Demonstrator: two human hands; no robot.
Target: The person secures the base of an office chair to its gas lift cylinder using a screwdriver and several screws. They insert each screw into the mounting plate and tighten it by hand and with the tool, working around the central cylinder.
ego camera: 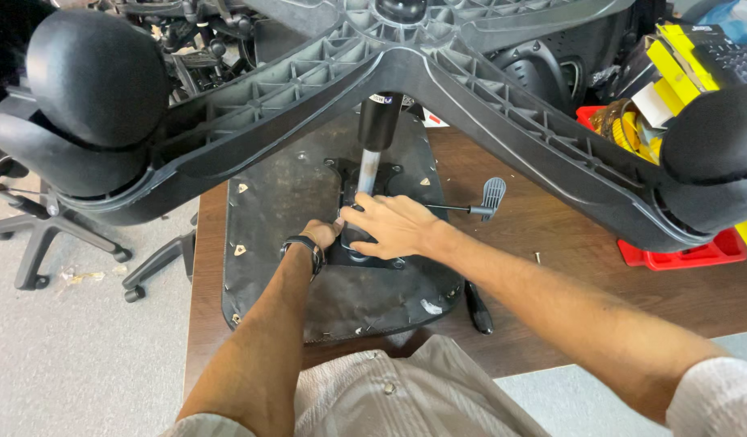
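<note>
A: Pale striped shirt front (389, 388) closest, at the near edge of the dark brown wooden table (551, 275). Both forearms reach out over it.

B: What lies under them?

A: Black upturned office-chair seat pan (276, 243), flat on the table by its near left corner, underside up. That leaves the black metal tilt plate (365, 255) exposed at its middle.

B: Hands?

A: Left hand (323, 233), wristband on, fingers curled against the plate's left edge; whether it grips I cannot tell. Right hand (393, 226) lies spread and flat on the plate, pressing, clamped on nothing.

B: And the rest?

A: Black-and-silver gas cylinder (373, 146) stands up from the plate, carrying the black ribbed plastic star base (470, 73) overhead. Grey-paddled lever (478, 202) sticks out rightward.
</note>
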